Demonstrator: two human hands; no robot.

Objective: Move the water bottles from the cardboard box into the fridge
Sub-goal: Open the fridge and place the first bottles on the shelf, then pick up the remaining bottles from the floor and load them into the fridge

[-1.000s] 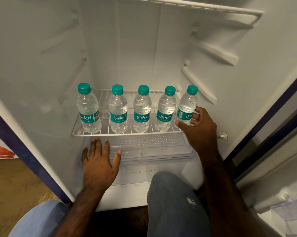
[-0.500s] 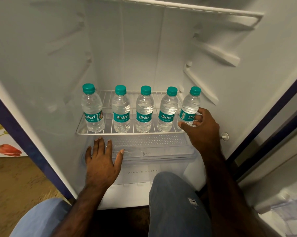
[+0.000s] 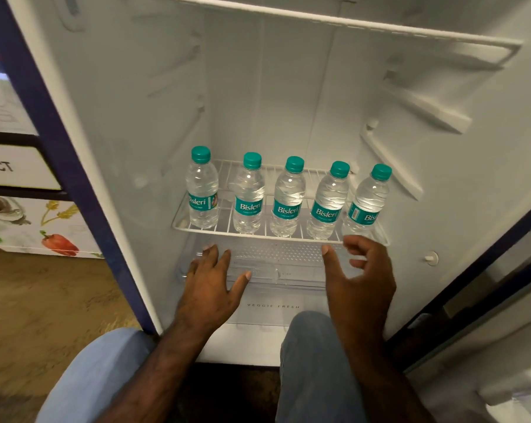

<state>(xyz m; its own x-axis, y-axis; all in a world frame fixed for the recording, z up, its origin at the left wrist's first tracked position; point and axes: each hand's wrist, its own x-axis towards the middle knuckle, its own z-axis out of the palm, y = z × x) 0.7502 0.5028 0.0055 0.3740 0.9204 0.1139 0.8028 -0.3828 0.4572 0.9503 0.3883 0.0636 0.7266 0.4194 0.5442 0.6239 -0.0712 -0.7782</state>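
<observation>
Nearest, the person's knees in blue jeans (image 3: 313,361) frame the view. Beyond them the left hand (image 3: 210,283) rests flat, fingers straight, on the clear crisper cover (image 3: 276,264). The right hand (image 3: 360,277) hangs just below the wire shelf (image 3: 227,228), fingers loosely curled, holding nothing. Farther in, five water bottles (image 3: 285,198) stand upright in a row along that shelf inside the open fridge (image 3: 288,87).
</observation>
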